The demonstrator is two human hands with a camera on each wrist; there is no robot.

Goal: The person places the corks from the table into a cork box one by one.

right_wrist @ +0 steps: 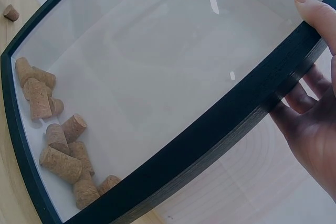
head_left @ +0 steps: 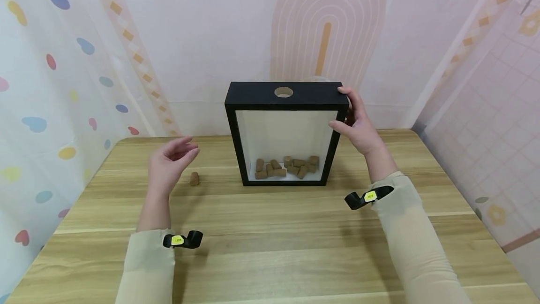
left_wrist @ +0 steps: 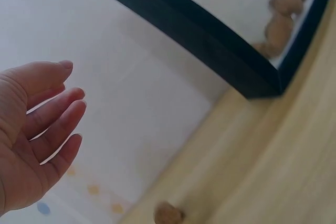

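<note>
A black shadow-box frame (head_left: 287,96) stands upright near the far edge of the wooden table (head_left: 270,247), with a round hole (head_left: 283,92) in its top and a heap of corks (head_left: 287,167) behind the glass at the bottom. The right hand (head_left: 358,123) grips the frame's upper right corner, thumb on the front and fingers round the side. The left hand (head_left: 170,163) hovers with fingers relaxed and holds nothing, just above 1 loose cork (head_left: 194,178) standing on the table left of the frame.
</note>
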